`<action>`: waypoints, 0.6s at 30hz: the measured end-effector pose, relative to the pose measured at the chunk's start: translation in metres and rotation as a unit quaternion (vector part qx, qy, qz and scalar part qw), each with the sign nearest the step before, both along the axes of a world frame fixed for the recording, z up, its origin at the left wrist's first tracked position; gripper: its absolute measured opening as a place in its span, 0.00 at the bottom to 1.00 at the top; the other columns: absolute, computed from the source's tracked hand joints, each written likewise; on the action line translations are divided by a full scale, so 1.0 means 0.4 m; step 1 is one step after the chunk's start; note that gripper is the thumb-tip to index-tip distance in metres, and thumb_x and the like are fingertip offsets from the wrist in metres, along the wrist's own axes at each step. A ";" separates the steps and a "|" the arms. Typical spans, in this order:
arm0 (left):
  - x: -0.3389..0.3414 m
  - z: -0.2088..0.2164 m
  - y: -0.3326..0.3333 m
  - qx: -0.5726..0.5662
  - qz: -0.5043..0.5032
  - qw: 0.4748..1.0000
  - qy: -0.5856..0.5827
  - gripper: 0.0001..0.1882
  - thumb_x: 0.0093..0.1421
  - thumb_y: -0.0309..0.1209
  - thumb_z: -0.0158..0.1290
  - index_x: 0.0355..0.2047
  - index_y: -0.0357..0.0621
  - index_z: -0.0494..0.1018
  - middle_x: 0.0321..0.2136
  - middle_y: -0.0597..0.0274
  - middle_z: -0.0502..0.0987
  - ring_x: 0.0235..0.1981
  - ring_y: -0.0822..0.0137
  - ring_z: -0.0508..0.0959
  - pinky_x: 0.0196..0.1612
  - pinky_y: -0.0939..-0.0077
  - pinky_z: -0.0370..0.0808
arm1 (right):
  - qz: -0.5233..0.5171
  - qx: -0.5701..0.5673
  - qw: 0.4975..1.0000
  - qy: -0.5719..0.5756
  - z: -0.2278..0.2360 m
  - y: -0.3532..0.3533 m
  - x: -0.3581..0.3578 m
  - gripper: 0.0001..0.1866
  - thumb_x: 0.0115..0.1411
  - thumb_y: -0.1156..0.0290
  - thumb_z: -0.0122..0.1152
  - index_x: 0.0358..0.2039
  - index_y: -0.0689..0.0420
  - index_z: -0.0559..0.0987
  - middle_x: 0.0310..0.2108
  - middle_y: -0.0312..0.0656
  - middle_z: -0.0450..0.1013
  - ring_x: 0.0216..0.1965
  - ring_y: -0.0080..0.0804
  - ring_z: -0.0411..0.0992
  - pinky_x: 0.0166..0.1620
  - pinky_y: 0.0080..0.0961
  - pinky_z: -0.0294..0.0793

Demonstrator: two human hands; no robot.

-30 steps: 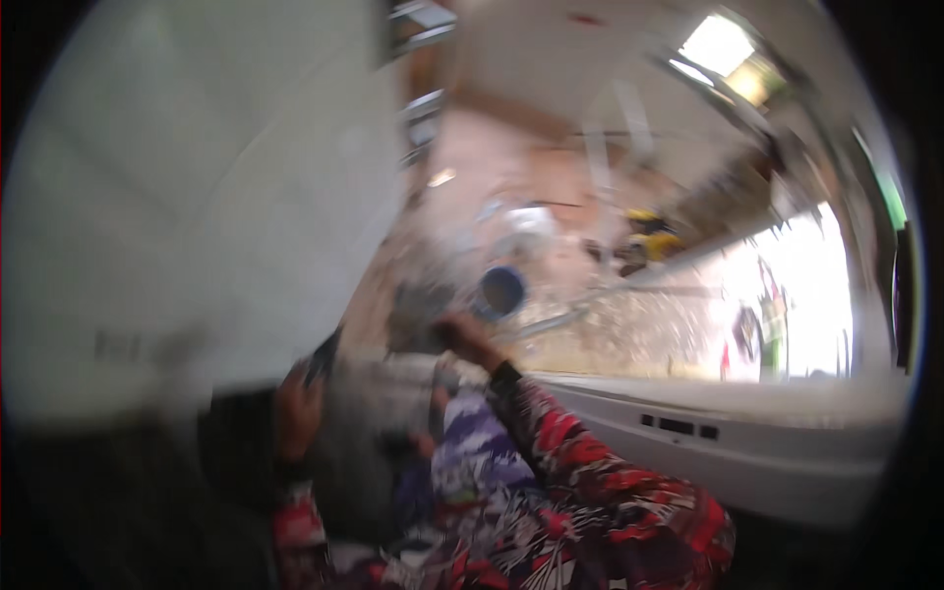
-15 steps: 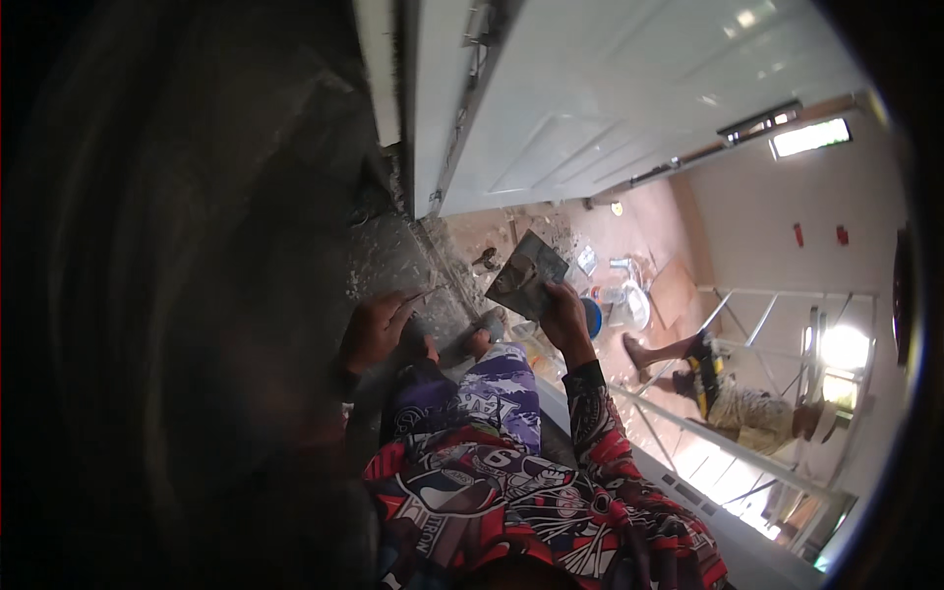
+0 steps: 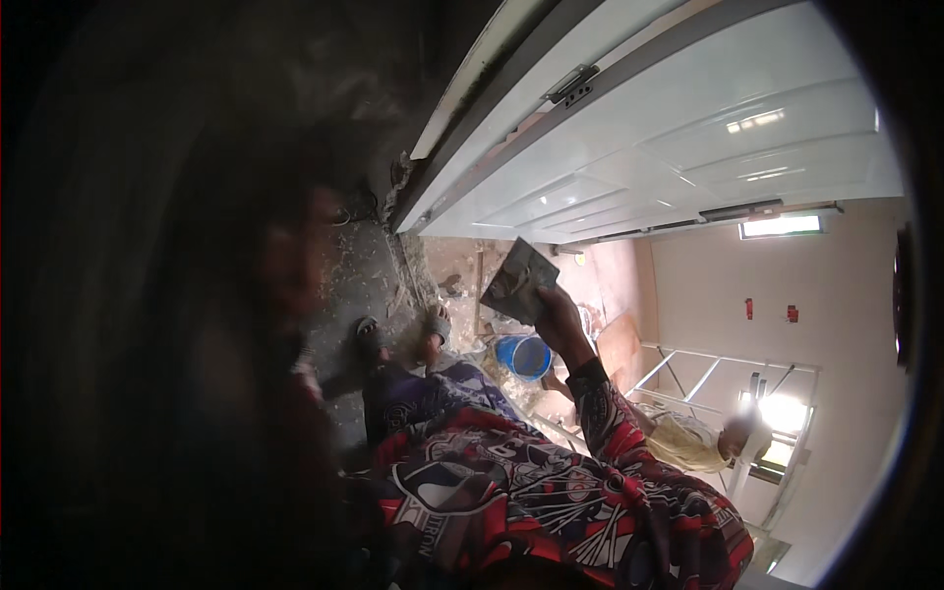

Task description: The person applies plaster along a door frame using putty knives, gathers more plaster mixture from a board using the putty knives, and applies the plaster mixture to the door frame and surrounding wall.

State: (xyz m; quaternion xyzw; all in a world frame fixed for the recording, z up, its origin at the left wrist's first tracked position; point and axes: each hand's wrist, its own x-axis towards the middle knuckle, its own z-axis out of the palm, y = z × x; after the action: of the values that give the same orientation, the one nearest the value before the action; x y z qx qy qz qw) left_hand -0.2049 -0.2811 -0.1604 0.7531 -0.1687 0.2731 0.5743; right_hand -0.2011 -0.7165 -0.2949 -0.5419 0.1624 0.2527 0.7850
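My right hand (image 3: 560, 324) is closed on one edge of a flat, square grey board (image 3: 506, 280), which carries a smear of grey paste. The board is held out tilted in front of me, below the bottom edge of the white door. To the left, in the dark part of the picture, my left hand (image 3: 300, 256) is raised and smeared by motion. Its fingers and anything in them cannot be made out.
A white panelled door (image 3: 669, 147) stands ajar, hinged to its frame (image 3: 501, 113). Near my feet is a blue bucket (image 3: 523, 357) on debris-strewn floor. At the right, another person in a yellow shirt (image 3: 688, 442) is beside a metal scaffold (image 3: 688, 379).
My left hand has moved up and leftward from near my knees into the dark area. The board stays in my right hand. The view has turned, and the blue bucket now shows more fully.
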 end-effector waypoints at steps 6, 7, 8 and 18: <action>-0.122 -0.167 0.192 0.130 0.291 0.920 0.229 0.18 0.68 0.35 0.46 0.51 0.37 0.75 0.48 0.50 0.78 0.47 0.59 0.78 0.49 0.65 0.74 | 0.074 -0.146 0.967 -0.193 0.091 0.089 0.109 0.17 0.63 0.71 0.51 0.51 0.65 0.72 0.44 0.46 0.75 0.45 0.36 0.76 0.46 0.32 0.77; -0.134 -0.209 0.139 0.192 0.235 0.928 0.217 0.17 0.66 0.30 0.47 0.53 0.40 0.74 0.52 0.51 0.76 0.50 0.57 0.76 0.52 0.63 0.72 | 0.072 -0.127 0.974 -0.175 0.095 0.101 0.117 0.16 0.62 0.72 0.52 0.50 0.64 0.72 0.42 0.46 0.76 0.43 0.36 0.77 0.44 0.31 0.77; -0.151 -0.228 0.097 0.255 0.182 0.928 0.202 0.19 0.64 0.24 0.47 0.54 0.43 0.74 0.56 0.51 0.73 0.54 0.55 0.74 0.56 0.62 0.70 | -0.002 0.054 0.998 -0.028 0.154 0.161 0.134 0.16 0.60 0.76 0.54 0.49 0.63 0.72 0.40 0.46 0.76 0.41 0.38 0.77 0.42 0.30 0.77; 0.026 -0.087 -0.183 0.309 -0.122 0.941 0.069 0.25 0.55 0.17 0.50 0.54 0.47 0.75 0.55 0.59 0.75 0.56 0.55 0.73 0.57 0.59 0.69 | 0.064 -0.106 0.981 -0.150 0.209 0.116 0.167 0.11 0.62 0.72 0.51 0.41 0.64 0.76 0.35 0.38 0.75 0.34 0.23 0.74 0.36 0.20 0.73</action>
State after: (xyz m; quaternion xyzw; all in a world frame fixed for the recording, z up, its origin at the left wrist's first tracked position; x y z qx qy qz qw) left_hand -0.1944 -0.3542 -0.1952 0.8843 -0.2952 0.0823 0.3522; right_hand -0.1342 -0.6699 -0.2114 -0.6628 0.0343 0.1995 0.7209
